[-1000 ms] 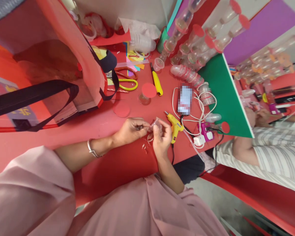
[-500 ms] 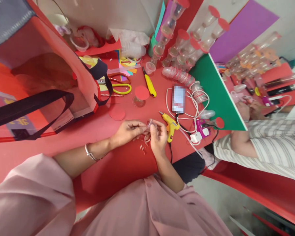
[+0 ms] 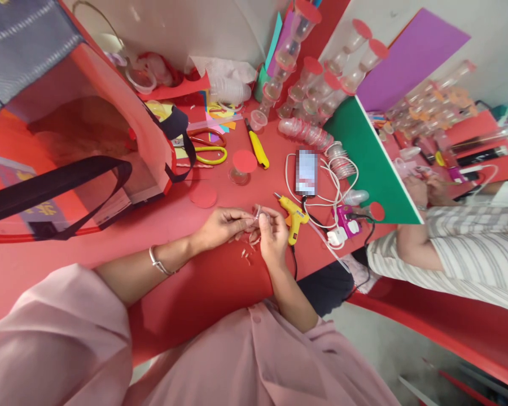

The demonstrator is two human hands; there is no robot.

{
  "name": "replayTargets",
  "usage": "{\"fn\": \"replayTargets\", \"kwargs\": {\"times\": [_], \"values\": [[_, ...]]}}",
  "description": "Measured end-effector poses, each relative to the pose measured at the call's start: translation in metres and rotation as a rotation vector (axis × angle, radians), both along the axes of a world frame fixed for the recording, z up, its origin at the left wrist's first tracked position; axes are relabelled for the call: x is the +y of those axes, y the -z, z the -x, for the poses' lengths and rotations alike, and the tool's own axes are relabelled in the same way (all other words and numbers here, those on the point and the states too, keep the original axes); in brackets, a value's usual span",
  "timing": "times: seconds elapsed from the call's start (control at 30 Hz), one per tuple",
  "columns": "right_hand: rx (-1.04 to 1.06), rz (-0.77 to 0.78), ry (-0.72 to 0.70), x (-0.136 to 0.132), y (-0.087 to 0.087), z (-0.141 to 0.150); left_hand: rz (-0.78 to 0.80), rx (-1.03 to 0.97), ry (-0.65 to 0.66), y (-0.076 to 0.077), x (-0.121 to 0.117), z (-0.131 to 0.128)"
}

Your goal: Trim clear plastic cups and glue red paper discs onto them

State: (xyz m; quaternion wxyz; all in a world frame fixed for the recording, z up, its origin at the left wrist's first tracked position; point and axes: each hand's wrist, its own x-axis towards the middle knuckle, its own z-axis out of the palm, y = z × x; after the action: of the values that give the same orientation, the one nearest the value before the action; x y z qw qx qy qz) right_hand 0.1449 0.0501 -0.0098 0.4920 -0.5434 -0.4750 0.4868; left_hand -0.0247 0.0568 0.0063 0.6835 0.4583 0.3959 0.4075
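Both my hands meet over the red table [image 3: 203, 282], pinching a small clear plastic cup [image 3: 260, 215] between their fingertips. My left hand [image 3: 224, 225], with a silver bangle on its wrist, grips the cup from the left with fingers closed. My right hand [image 3: 273, 237] holds it from the right, fingers curled. Small pale scraps [image 3: 248, 255] lie on the table just under my hands. A yellow glue gun [image 3: 294, 217] lies right beside my right hand.
A red bag [image 3: 88, 141] with black straps stands at the left. Scissors [image 3: 207, 148], a yellow cutter [image 3: 257, 149], red paper discs [image 3: 203, 195], a phone [image 3: 307, 172] with white cables and stacked clear cups [image 3: 309, 73] fill the far side. Another person [image 3: 449, 254] sits at the right by a green sheet [image 3: 372, 163].
My hands have stayed together on the small cup, working it slightly. The view has shifted a little, so everything sits a bit further left and lower.
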Motion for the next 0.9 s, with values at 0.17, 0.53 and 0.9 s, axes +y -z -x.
{"fn": "replayTargets", "kwargs": {"times": [0.17, 0.53, 0.9], "values": [[0.022, 0.013, -0.001, 0.000, 0.000, 0.000, -0.022, 0.009, 0.021, 0.001, -0.001, 0.000], [-0.026, -0.078, -0.111, -0.001, -0.001, -0.003, -0.009, -0.040, -0.146, 0.008, -0.002, -0.004], [-0.024, -0.033, -0.206, -0.004, 0.007, -0.007, 0.189, -0.237, -0.159, 0.016, 0.001, -0.003]]}}
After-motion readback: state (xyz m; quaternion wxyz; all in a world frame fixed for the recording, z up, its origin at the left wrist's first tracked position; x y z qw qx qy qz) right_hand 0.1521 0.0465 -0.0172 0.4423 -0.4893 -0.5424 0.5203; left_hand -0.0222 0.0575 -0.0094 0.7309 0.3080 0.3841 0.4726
